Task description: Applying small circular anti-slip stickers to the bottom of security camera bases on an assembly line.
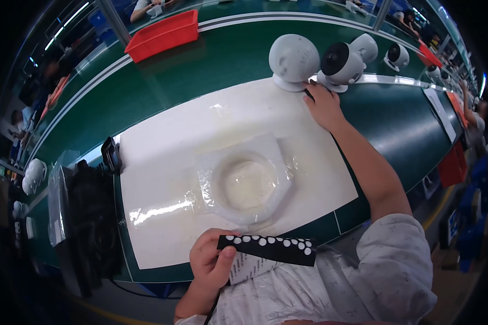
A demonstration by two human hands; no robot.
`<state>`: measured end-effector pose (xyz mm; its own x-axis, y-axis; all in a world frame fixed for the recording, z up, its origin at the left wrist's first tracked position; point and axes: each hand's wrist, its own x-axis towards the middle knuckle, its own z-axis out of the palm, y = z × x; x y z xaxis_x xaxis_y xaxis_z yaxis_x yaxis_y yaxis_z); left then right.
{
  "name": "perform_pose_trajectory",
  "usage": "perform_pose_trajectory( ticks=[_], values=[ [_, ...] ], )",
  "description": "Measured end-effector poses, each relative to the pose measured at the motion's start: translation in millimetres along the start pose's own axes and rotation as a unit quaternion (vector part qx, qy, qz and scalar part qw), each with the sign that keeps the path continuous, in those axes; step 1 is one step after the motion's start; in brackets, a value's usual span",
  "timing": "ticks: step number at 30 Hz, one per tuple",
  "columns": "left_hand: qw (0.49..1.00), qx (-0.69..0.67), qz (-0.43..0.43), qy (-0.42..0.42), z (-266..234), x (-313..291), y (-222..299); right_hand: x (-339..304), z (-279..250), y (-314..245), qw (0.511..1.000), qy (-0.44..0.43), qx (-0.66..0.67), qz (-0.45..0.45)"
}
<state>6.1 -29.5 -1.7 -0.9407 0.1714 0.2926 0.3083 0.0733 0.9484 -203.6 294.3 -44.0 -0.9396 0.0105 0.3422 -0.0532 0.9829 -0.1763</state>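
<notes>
My left hand (210,264) is closed, thumb on top, around one end of a black strip with round white dots (265,248), held low in front of my body. White printed backing paper (250,267) hangs beneath the strip. At the far right my right hand (324,107) reaches to the base of a white round-headed device with a black face (336,60). Its fingers appear closed on that base's near edge, though the device partly hides the grip. Just left stands another white round-headed device (294,57), its speckled side toward me.
A wrapped white foam block with a round hollow (279,187) lies on a white sheet (162,162) over the green bench. A red bin (162,37) sits at the back left. Black items (95,216) crowd the left edge. More white devices (397,56) stand farther right.
</notes>
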Motion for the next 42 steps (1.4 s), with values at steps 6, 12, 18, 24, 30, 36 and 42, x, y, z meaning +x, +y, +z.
perform_pose_trajectory(
  ticks=[6,12,18,24,30,36,42],
  values=[
    [1.000,0.011,0.001,-0.016,-3,-2,0,0,0,-33,0.983,0.074,-0.077,-0.148],
    [0.999,0.006,0.003,-0.040,-5,1,-5,42,33,-32,0.995,0.064,-0.030,-0.069],
    [0.999,0.002,0.003,-0.043,-4,0,-1,86,27,-21,0.957,0.235,-0.127,-0.115],
    [0.999,0.003,0.000,-0.043,-3,0,-1,99,-36,-54,0.924,0.327,-0.016,-0.200],
    [1.000,0.014,0.017,0.003,-3,-5,1,1,-121,-116,0.724,0.019,0.690,0.008],
    [0.994,0.010,0.051,0.093,-3,-10,0,-102,-126,-134,0.551,-0.156,0.812,0.110],
    [0.988,-0.012,0.043,0.151,-3,-18,-2,-150,-111,-142,0.459,-0.245,0.833,0.187]
  ],
)
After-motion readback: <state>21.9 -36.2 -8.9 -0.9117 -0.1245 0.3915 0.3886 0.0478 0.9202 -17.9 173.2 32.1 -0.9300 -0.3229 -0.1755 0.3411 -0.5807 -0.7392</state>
